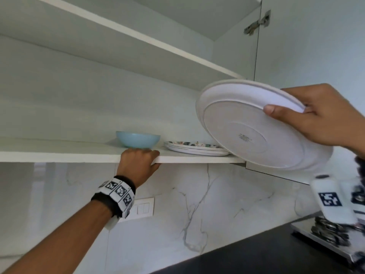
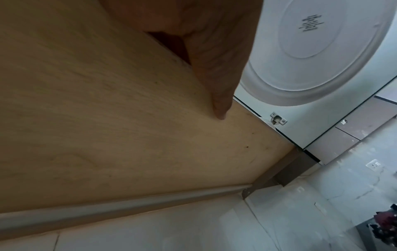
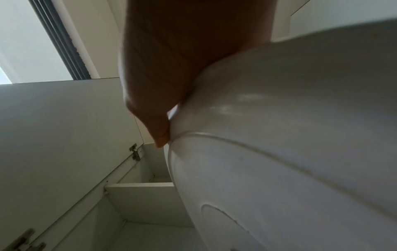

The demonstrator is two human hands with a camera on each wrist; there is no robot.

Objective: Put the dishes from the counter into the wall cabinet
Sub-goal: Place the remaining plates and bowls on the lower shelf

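My right hand (image 1: 316, 115) grips a stack of white plates (image 1: 252, 127) by the rim, thumb on the underside, and holds it tilted in front of the open wall cabinet's right end. The plates' underside fills the right wrist view (image 3: 290, 152) and shows in the left wrist view (image 2: 318, 51). On the cabinet's bottom shelf (image 1: 59, 153) sit a light blue bowl (image 1: 138, 138) and a stack of patterned plates (image 1: 195, 148), just left of the held plates. My left hand (image 1: 138, 163) grips the shelf's front edge below the bowl, thumb under the board (image 2: 217, 101).
An upper shelf (image 1: 138, 38) runs across the cabinet. The open cabinet door (image 1: 316, 46) stands at the right on a hinge (image 1: 256, 24). Below are a marble backsplash (image 1: 197, 204) with a switch plate (image 1: 142, 208), a black counter (image 1: 256, 258) and a steel rack (image 1: 325, 236).
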